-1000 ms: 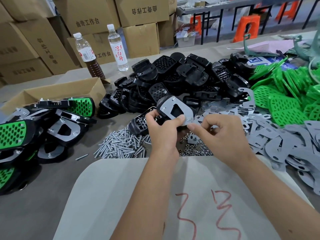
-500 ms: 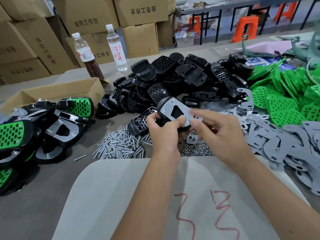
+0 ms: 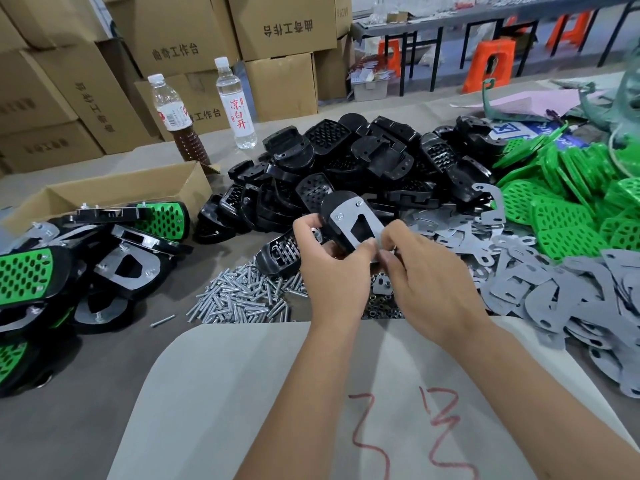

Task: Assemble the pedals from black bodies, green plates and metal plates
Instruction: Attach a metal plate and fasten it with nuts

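**Lead:** Cardboard boxes [image 3: 284, 26] stacked behind a grey table [image 3: 86, 393] — was that all the head camera gave you?

**Operator:** It was my only view. Nearer in I saw the heap of black bodies [image 3: 363, 161], green plates [image 3: 568, 202] at the right, loose metal plates [image 3: 540, 282] beside them, and finished pedals [image 3: 69, 258] piled at the left.

**Lead:** And the piece in hand?

**Operator:** I saw one pedal [image 3: 349, 220] held above the screws [image 3: 242, 296], its metal plate face up, with two screw ends showing at the far edge. The left hand [image 3: 332, 271] was curled around the near left end, thumb pressed on the plate's near corner.

**Lead:** The right?

**Operator:** The right hand [image 3: 426, 271] had its fingertips pinched together at that same near corner, touching the plate. What it pinched I couldn't tell; I'd guess a nut.

**Lead:** So what did the next move turn on?

**Operator:** The pedal's long axis ran from upper left down toward the right hand, so the free corner lay just left of its fingertips. I judged the right hand the nearer one for fastening there.
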The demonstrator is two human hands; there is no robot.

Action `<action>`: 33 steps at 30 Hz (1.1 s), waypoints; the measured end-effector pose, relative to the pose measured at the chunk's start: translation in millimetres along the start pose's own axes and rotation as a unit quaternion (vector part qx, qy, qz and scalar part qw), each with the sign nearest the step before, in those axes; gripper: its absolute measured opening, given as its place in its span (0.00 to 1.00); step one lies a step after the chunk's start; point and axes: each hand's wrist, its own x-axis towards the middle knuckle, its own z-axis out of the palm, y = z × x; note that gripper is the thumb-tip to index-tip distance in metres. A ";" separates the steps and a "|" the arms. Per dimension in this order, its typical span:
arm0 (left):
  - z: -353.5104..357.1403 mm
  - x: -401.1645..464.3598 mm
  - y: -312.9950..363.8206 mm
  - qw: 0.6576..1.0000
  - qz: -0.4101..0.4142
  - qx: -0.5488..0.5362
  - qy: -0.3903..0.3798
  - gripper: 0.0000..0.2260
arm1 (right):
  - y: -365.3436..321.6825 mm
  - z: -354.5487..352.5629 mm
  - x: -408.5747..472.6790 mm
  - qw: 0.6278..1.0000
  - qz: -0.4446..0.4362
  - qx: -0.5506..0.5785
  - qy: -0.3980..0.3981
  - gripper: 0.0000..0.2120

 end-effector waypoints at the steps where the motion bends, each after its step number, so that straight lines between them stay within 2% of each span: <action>1: 0.1 -0.3 -1.3 0.999 0.020 0.029 -0.003 0.23 | -0.4 -0.4 -0.2 1.000 0.002 -0.009 0.000 0.03; 3: 1.3 -1.4 -2.8 0.996 0.054 0.078 0.002 0.21 | -0.9 0.2 1.3 1.000 0.005 -0.027 0.007 0.06; 7: 5.8 -3.4 -5.2 0.995 0.057 0.075 0.031 0.16 | -2.3 -1.0 4.4 0.997 0.036 -0.040 0.047 0.12; 14: 15.2 -13.6 -3.8 0.994 0.076 0.071 0.023 0.18 | -12.3 -1.2 3.3 0.988 0.096 -0.088 0.089 0.16; 19: 21.1 -19.2 -5.0 0.988 0.106 0.088 0.066 0.18 | -11.4 1.6 3.7 0.980 0.143 -0.099 0.095 0.23; 24: 21.4 -19.2 -4.0 0.987 0.109 0.090 0.082 0.19 | -9.0 1.2 4.6 0.990 0.110 -0.075 0.052 0.13; 26: 20.1 -20.4 -4.7 0.990 0.095 0.070 0.077 0.19 | -9.0 1.4 4.4 0.992 0.097 -0.074 0.043 0.15; 29: 19.2 -20.2 -4.9 0.995 0.079 0.035 0.057 0.20 | -13.4 -2.5 5.4 0.991 0.093 -0.066 0.066 0.12; 33: 21.9 -22.4 -5.4 0.995 0.089 0.036 0.035 0.21 | -14.5 -4.0 6.4 0.987 0.117 -0.080 0.080 0.15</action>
